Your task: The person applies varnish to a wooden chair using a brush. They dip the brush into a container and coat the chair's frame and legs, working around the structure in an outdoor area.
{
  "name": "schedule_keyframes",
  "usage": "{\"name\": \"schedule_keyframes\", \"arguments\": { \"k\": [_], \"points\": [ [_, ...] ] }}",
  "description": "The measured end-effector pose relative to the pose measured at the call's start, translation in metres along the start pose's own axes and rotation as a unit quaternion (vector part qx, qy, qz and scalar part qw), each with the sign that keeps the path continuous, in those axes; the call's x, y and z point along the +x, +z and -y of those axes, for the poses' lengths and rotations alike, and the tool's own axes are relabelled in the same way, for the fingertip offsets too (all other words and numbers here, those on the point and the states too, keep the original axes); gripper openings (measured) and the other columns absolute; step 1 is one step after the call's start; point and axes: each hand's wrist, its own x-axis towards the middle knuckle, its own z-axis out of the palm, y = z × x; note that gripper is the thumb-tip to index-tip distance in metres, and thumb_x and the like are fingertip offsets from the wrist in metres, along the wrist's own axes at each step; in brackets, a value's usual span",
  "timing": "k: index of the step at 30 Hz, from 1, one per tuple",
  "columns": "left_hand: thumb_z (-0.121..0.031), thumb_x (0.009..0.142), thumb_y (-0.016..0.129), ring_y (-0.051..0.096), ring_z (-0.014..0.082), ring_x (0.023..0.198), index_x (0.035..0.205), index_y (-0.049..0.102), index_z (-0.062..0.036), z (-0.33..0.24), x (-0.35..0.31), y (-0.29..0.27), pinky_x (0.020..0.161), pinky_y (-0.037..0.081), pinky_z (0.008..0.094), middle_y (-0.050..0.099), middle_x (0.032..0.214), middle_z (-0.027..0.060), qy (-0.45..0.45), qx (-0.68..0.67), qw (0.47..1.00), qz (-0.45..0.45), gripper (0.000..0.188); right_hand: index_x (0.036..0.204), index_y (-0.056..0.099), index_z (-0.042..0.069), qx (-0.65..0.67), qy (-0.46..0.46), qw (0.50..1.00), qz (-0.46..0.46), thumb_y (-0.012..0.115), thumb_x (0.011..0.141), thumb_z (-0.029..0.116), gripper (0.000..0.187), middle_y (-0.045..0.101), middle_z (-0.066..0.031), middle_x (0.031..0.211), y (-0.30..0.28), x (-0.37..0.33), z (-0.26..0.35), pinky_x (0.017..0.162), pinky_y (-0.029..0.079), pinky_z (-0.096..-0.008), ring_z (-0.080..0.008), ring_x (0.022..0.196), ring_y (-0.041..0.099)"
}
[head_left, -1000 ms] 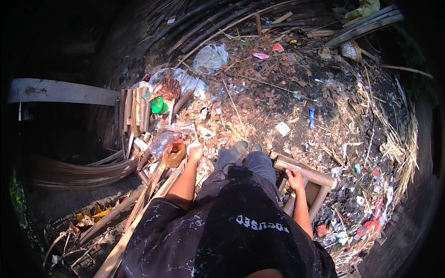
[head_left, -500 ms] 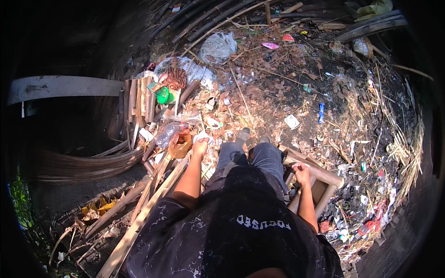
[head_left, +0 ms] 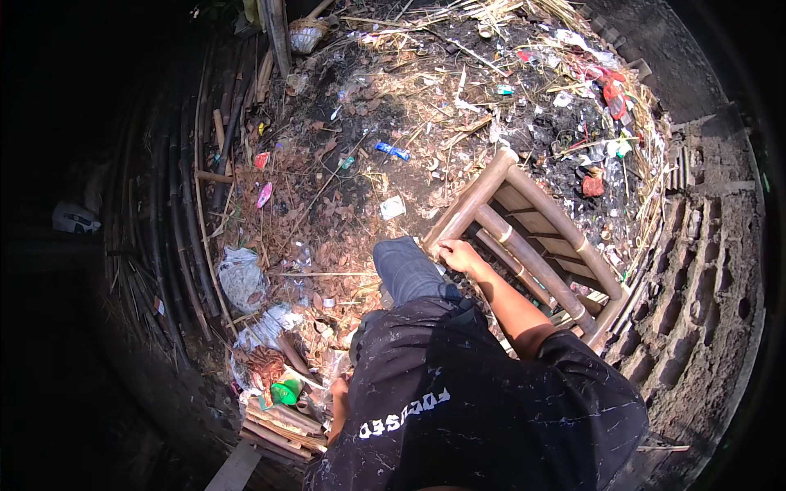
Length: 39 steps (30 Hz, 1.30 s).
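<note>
Bamboo frame [head_left: 534, 263] sits at right, the curled right hand [head_left: 460, 256] by its left end; whether this or the part-hidden left hand [head_left: 339, 389] grips anything, I cannot tell.

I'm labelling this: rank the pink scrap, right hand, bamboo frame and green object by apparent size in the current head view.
1. Bamboo frame
2. Right hand
3. Green object
4. Pink scrap

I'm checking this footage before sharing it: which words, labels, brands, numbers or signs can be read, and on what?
Black shirt: one line of white lettering, legible but not copied out here.
Blue wrapper: any print is too small to read.
Pink scrap: likewise too small.
Nothing else is readable.
</note>
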Motion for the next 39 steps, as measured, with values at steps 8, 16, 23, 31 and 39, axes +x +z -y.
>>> {"name": "schedule_keyframes", "arguments": {
  "k": [8,16,23,31,39],
  "points": [
    [-0.028,0.104,0.057,0.062,0.0177,0.063,0.110,0.066,-0.0056,-0.239,0.068,0.053,0.045,0.043,0.0276,0.072,0.101,0.0119,0.118,0.139,0.983,0.023,0.025,0.165,0.017,0.007,0.035,0.154,0.972,-0.174,0.068,0.095,0.040,0.093,0.061,-0.0359,0.133,0.052,0.023,-0.080,0.105,0.049,-0.0511,-0.0489,0.126,0.059],
    [-0.041,0.104,0.058,0.068,0.0313,0.118,0.145,0.053,-0.0036,-0.484,0.013,0.190,0.093,0.052,0.0424,0.068,0.136,0.0160,0.238,0.325,0.911,0.086,0.056,0.167,-0.010,0.022,0.169,0.342,0.889,-0.252,0.074,0.091,0.043,0.116,0.018,-0.0466,0.158,0.069,0.082,0.009,0.119,0.033,-0.0588,-0.0601,0.145,0.031],
    [-0.028,0.099,0.063,0.072,0.0225,0.087,0.119,0.069,0.0042,-0.627,0.007,0.331,0.062,0.047,0.0331,0.076,0.103,0.0099,0.309,0.455,0.824,0.139,0.038,0.167,0.014,0.023,0.214,0.388,0.811,-0.381,0.068,0.093,0.043,0.094,0.022,-0.0386,0.162,0.093,0.113,0.028,0.120,0.031,-0.0602,-0.0612,0.145,0.029],
    [-0.034,0.100,0.065,0.072,0.0209,0.078,0.112,0.072,0.0004,-0.699,0.020,0.558,0.059,0.049,0.0330,0.076,0.101,0.0128,0.322,0.740,0.547,0.223,0.038,0.117,0.069,0.005,0.430,0.422,0.579,-0.549,0.065,0.097,0.036,0.037,0.076,-0.0165,0.101,0.175,0.091,0.121,0.086,0.057,-0.0459,-0.0358,0.098,0.073],
    [-0.044,0.100,0.060,0.068,0.0249,0.097,0.144,0.056,-0.0077,-0.653,0.002,0.767,0.081,0.050,0.0439,0.070,0.120,0.0171,0.403,0.804,0.288,0.328,0.058,0.097,0.076,0.005,0.513,0.592,0.296,-0.546,0.063,0.091,0.030,0.029,0.074,-0.0226,0.098,0.446,0.191,0.302,0.085,0.055,-0.0511,-0.0406,0.095,0.070]
  ]
}}
